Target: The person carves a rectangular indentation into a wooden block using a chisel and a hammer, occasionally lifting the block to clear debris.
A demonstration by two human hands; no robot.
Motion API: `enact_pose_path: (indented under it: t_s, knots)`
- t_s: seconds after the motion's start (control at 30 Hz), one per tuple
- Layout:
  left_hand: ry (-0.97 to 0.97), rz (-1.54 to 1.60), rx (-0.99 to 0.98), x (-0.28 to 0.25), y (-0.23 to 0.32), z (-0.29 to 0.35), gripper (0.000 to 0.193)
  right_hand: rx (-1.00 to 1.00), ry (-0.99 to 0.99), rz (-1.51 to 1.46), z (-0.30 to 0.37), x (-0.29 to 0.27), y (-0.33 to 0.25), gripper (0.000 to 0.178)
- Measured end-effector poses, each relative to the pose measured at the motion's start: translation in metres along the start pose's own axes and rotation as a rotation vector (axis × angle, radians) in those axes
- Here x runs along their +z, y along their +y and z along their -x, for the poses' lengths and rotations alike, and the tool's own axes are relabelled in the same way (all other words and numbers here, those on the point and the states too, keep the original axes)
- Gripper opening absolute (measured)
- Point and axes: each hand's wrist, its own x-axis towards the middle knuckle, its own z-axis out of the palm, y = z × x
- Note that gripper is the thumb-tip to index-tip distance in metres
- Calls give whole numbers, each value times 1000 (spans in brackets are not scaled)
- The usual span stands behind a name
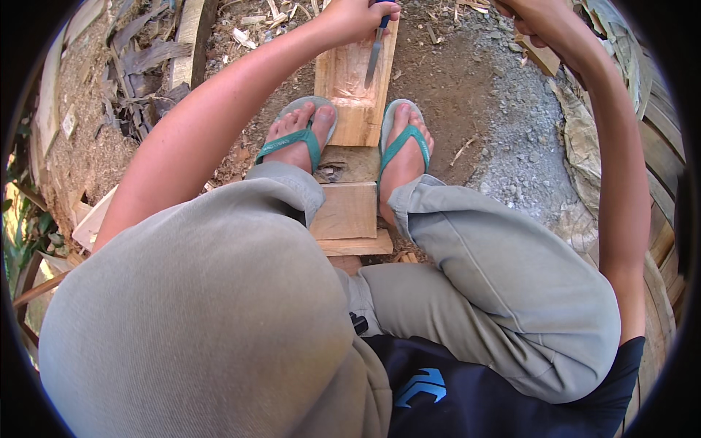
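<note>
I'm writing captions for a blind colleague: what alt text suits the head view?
The left hand holds a blue-handled chisel pointing down into a hollowed wooden board, flanked by feet in teal-strapped flip-flops. The curled right hand is beside a wooden block.

Smooth metal blade, rough-cut wooden block

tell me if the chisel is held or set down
Held: the left hand grips the chisel by its blue handle, and the blade points toward the hollow in the wooden block.
</note>
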Motion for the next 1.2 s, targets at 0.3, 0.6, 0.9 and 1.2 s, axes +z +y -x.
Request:
enact_pose_path:
  t_s: [0.3, 0.6, 0.9, 1.2]
  knots:
    - [-31, -62, -7, 3, -2, -10, 20, 92, 3, 59, 0, -1, -8, 37]
    - [-16, -30, -15, 2, -5, -1, 20, 84, -118, -27, 0, -7, 1, 37]
    - [-29, 6, -1, 6, -4, 3, 20, 57, -36, -20, 8, 5, 0, 36]
    - [-46, 70, -55, 11, -6, -1, 16, 97, -19, -73, 3, 3, 7, 38]
